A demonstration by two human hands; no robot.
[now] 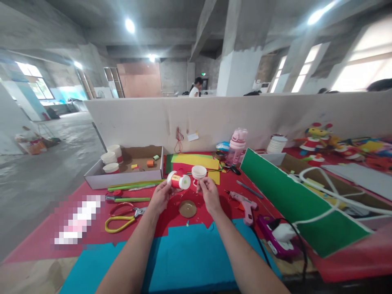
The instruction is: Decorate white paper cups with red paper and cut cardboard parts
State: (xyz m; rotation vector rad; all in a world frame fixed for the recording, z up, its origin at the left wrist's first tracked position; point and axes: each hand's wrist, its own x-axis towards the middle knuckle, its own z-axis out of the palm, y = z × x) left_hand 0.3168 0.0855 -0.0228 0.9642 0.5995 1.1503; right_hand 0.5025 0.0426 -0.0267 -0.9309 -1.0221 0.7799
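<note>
My left hand grips the red-and-white cup, tipped on its side above the red table, base to the right! Over on my right hand, fingertips pinched together, and I can't tell if anything's between them; they're right by a second cup, upright. Brown disc below, glue gun out right!

Craft workshop, bare concrete hall: concrete pillar, red-covered bench, scissors toward left edge, glue gun.
</note>
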